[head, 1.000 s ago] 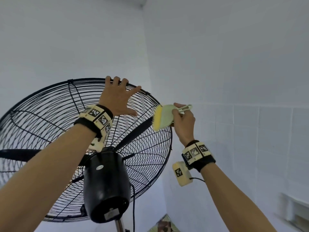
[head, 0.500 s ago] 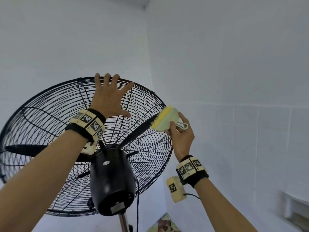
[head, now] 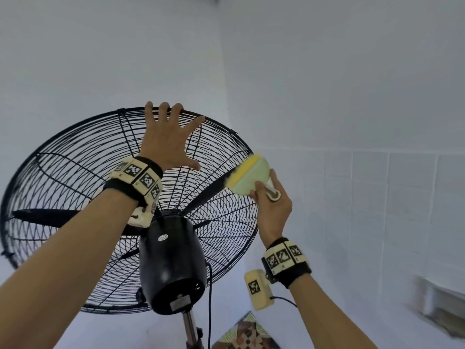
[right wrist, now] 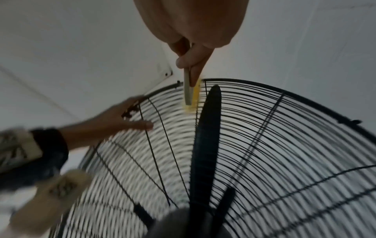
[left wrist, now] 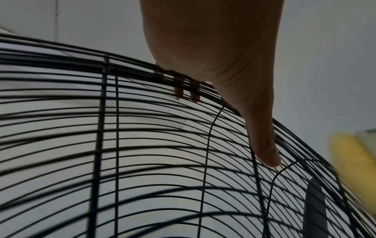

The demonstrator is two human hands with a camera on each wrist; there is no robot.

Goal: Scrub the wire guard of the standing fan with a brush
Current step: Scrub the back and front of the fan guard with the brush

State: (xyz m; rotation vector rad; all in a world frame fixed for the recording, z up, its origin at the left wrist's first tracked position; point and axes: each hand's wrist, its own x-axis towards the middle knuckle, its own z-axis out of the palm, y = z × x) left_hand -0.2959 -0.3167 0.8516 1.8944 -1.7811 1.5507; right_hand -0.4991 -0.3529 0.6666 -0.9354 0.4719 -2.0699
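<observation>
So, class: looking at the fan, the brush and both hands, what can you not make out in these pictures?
- Fan's base: cut off by the head view's bottom edge below the pole.
- Brush bristles: blurred in all views; contact with the wire guard is unclear.
- Left hand fingertips: hidden over the guard's rim.
- Right hand palm: faces away.
- Motor housing labels: too small to read.

**A pale corner, tiled on one side**

Two plain pale walls meet in a corner (head: 221, 71) that runs up out of view. The right-hand wall (head: 352, 84) carries square pale tiles (head: 377, 197) over its lower part — painted smooth above. Light is soft and even. Low down lies a patterned mat (head: 245, 335) — partly seen.
</observation>
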